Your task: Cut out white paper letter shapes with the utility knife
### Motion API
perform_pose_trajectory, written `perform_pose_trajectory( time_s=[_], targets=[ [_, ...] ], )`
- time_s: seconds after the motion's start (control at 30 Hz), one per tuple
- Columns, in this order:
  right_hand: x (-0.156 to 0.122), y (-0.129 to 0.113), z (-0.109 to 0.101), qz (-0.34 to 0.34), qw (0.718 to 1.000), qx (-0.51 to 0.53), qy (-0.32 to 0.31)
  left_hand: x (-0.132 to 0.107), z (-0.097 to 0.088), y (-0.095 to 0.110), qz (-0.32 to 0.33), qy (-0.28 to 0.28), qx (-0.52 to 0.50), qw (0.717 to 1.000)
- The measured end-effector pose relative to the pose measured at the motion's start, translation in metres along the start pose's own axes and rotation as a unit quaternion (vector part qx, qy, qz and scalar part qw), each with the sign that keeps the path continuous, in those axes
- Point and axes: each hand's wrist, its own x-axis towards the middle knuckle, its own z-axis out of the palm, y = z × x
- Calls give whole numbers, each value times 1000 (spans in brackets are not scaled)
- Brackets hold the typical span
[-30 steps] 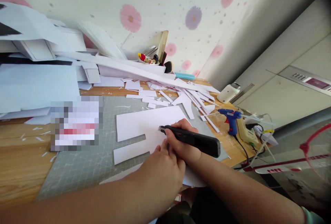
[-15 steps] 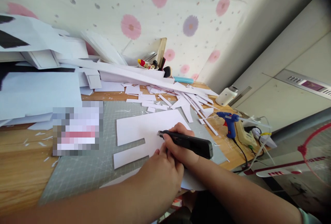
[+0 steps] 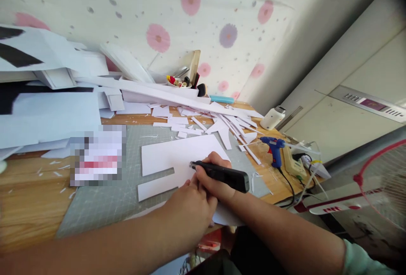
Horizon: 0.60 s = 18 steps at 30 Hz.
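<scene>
My right hand is closed around a black utility knife, its blade tip resting on a white foam board sheet. The sheet lies on a grey cutting mat and has a rectangular notch cut into its left side. My left hand lies just in front of the right hand, fingertips pressing down on the sheet near the knife; its fingers are curled and mostly hidden behind the back of the hand.
White offcuts and strips litter the far side of the mat. A blue glue gun and power strip sit at the right edge of the wooden table. Stacked white boards fill the left.
Both hands and the knife stay together on the sheet; the knife tip has shifted slightly left. The view has swung a little to the right.
</scene>
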Motion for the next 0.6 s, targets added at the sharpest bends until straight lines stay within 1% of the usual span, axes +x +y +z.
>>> perform_pose_trajectory(
  time_s=[0.07,0.1,0.2,0.27,0.3,0.33,0.4,0.43,0.5,0.53,0.57,0.6],
  targets=[
    [2,4,1,-7,1000,10,28,0,0,-1,-2,7,-8,1000],
    [4,7,0,-21,999,10,46,-1,-1,-2,-6,9,-17,1000],
    [16,16,-11,-108,992,-16,68,-3,-8,-6,-18,-3,-44,999],
    [27,22,-23,-194,978,-55,50,-6,-18,-8,-25,-27,-64,997],
    [32,25,-29,-231,968,-99,19,-8,-23,-7,-28,-42,-74,996],
    [37,28,-36,-247,955,-164,-15,-10,-29,-6,-33,-54,-84,994],
    [45,31,-45,-236,925,-288,-75,-17,-37,0,-44,-62,-101,992],
    [48,32,-48,-222,911,-332,-99,-23,-39,4,-47,-53,-109,992],
    [52,31,-50,-197,891,-388,-133,-41,-40,10,-60,-4,-126,990],
    [53,30,-49,-191,884,-402,-144,-55,-40,12,-76,40,-135,987],
    [54,28,-48,-188,879,-411,-153,-72,-40,12,-106,91,-137,981],
    [54,27,-47,-187,876,-415,-157,-94,-41,10,-149,147,-128,969]
  ],
)
